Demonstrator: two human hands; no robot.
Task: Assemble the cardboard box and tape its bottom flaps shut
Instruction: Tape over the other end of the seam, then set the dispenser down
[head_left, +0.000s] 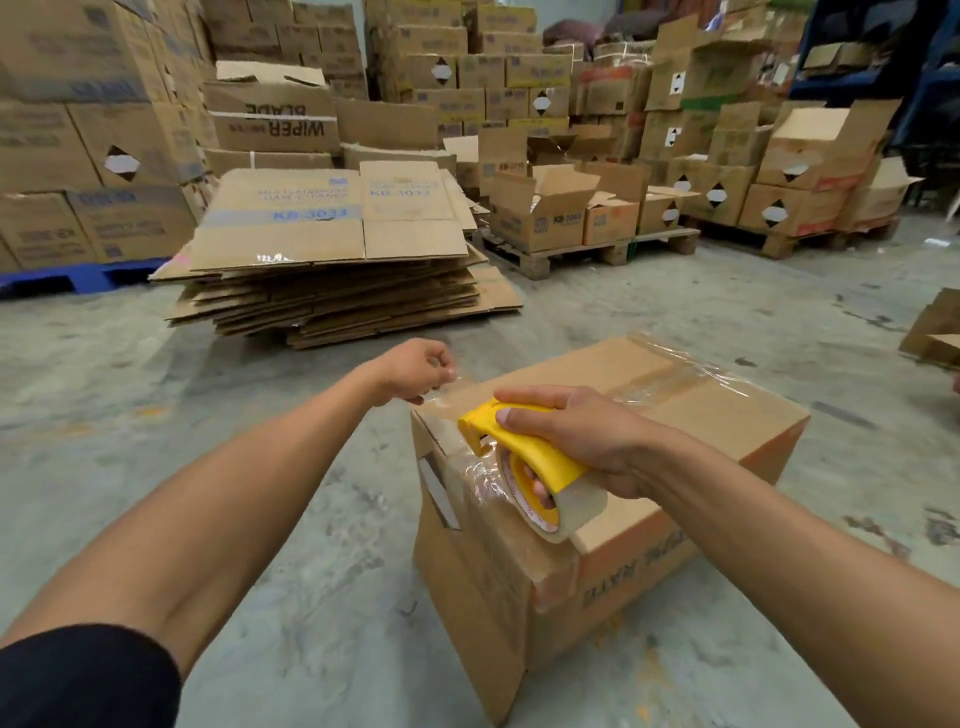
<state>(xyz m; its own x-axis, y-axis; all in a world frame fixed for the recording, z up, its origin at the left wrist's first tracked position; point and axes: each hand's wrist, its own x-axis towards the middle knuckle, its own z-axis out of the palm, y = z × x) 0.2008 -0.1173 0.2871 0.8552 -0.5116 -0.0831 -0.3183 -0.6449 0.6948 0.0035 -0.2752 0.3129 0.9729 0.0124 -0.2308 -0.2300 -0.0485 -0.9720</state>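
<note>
Taping underway: my right hand (582, 441) grips the yellow tape dispenser (524, 452) on the upturned cardboard box (649, 499), at 5 o'clock on the concrete floor (208, 374), while my left hand (415, 371) pinches the clear tape (670, 379) at the 10 o'clock corner. Next, likely, cutting and smoothing. The tape looks wrinkled along the closed flaps.

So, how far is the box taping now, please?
Done: the cardboard box stands assembled on the floor, and clear tape already runs along its top seam. In hand: the right hand holds the yellow tape dispenser at the near edge, and the left hand pinches tape at the corner. Left: cutting the tape and pressing its end down the side.
</note>
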